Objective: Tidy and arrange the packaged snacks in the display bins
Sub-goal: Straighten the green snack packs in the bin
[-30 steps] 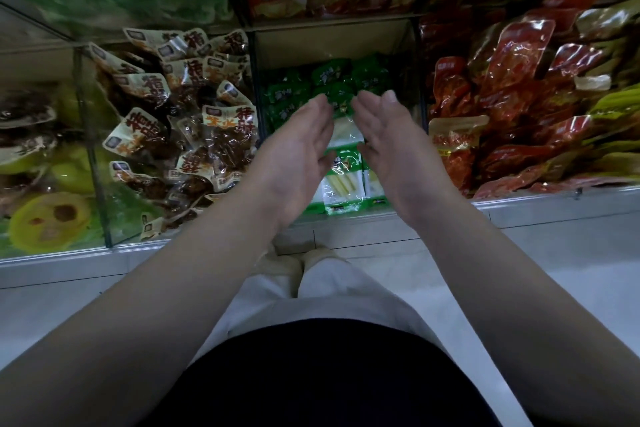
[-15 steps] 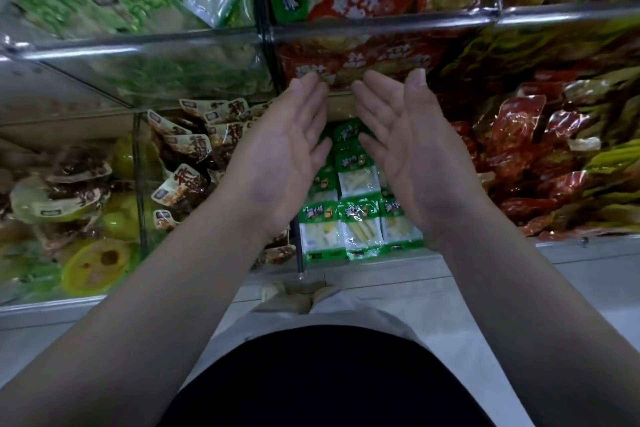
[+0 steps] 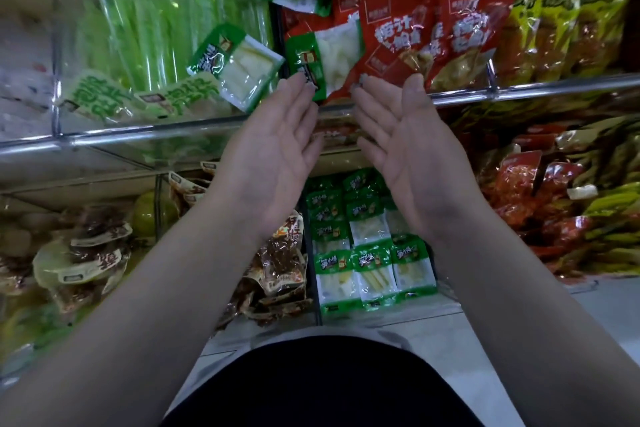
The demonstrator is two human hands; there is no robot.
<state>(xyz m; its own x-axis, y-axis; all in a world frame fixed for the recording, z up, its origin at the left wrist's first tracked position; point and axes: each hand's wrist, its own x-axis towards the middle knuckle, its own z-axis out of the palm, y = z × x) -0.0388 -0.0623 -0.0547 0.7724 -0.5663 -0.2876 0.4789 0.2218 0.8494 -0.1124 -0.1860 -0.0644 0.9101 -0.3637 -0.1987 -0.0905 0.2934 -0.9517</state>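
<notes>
My left hand [image 3: 273, 152] and my right hand [image 3: 405, 146] are raised side by side with palms up and fingers straight, holding nothing. Their fingertips reach the front rail of the upper shelf [image 3: 138, 135]. Just above my left fingertips a green and white packet [image 3: 315, 69] leans over the divider, and another green and white packet [image 3: 235, 66] lies skewed on the bin to its left. Red snack packets [image 3: 433, 35] fill the upper bin above my right fingertips. In the lower bin below my hands, small green packets [image 3: 374, 253] stand in neat rows.
Long green packs [image 3: 156, 28] fill the upper left bin and yellow packs [image 3: 571, 3] the upper right. Brown snack packets [image 3: 277, 274] pile in the lower bin left of the green rows; red and yellow-green packs [image 3: 554, 211] heap at lower right. Clear dividers separate the bins.
Both hands have risen from the lower green-packet bin to the upper shelf's rail, palms turning upward. The view has tilted up, bringing the upper bins into sight.
</notes>
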